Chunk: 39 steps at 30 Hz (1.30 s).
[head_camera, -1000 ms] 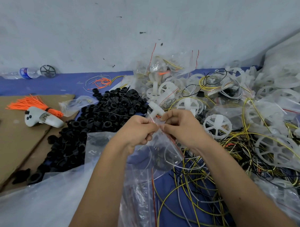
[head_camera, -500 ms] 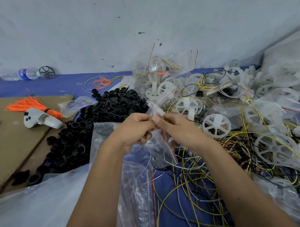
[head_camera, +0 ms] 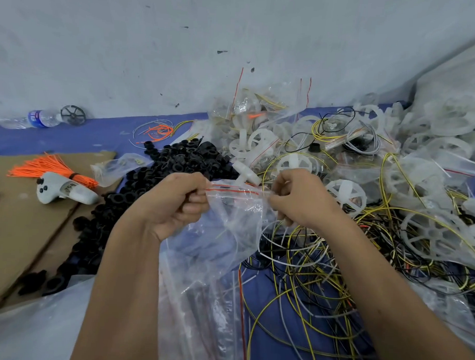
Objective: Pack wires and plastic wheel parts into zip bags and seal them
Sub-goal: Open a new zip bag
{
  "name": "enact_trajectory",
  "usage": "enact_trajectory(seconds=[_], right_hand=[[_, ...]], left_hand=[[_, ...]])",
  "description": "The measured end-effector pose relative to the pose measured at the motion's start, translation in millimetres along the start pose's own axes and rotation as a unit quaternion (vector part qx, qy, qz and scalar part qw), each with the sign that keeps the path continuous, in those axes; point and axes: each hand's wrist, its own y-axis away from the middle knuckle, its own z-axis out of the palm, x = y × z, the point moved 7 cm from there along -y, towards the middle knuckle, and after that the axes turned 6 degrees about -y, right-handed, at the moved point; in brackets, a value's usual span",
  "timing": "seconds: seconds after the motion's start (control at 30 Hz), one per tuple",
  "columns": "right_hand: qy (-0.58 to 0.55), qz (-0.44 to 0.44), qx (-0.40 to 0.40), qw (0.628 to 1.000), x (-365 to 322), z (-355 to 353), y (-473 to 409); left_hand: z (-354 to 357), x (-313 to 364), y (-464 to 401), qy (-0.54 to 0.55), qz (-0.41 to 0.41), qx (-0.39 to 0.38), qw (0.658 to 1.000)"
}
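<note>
Head view.
- Zip bag (head_camera: 231, 206): clear, red-lined top edge; held up at centre, above the blue surface (head_camera: 79, 138), its strip stretched level between both hands.
- Left hand (head_camera: 173, 204): fingers curled, the bag's left top corner pinched.
- Right hand (head_camera: 301, 199): fingers curled, the bag's right top corner pinched.
- White wheel part (head_camera: 246, 173): seen just beyond the bag's top edge, between the hands.
- Loose wires (head_camera: 305, 284): yellow, black and white, tangled at near right under the right forearm.
- White plastic wheels (head_camera: 346, 194): heaped with filled bags at far right.
- Black rings (head_camera: 177, 161): piled left of centre.
- Orange tie bundle (head_camera: 51, 168) and white controller (head_camera: 66, 191): laid on cardboard (head_camera: 19, 226), left.
- Water bottle (head_camera: 39, 118): lying at far left by the wall.
</note>
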Motion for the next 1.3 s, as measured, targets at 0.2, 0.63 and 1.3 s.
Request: enact_trajectory(seconds=[0.2,0.63,1.3], right_hand=[[0.108,-0.197,0.116,0.967,-50.5,-1.5,12.1],[0.115,-0.136,-0.220,0.959,-33.5,42.9,20.0],[0.314,0.087,0.071,0.943,7.6,-109.0,13.2]], left_hand=[[12.6,5.6,-10.1,-0.191,0.022,0.091,0.977],[13.8,16.8,-9.8,-0.115,0.086,0.139,0.980],[57.3,2.8,-19.9,-0.262,0.059,0.190,0.944]])
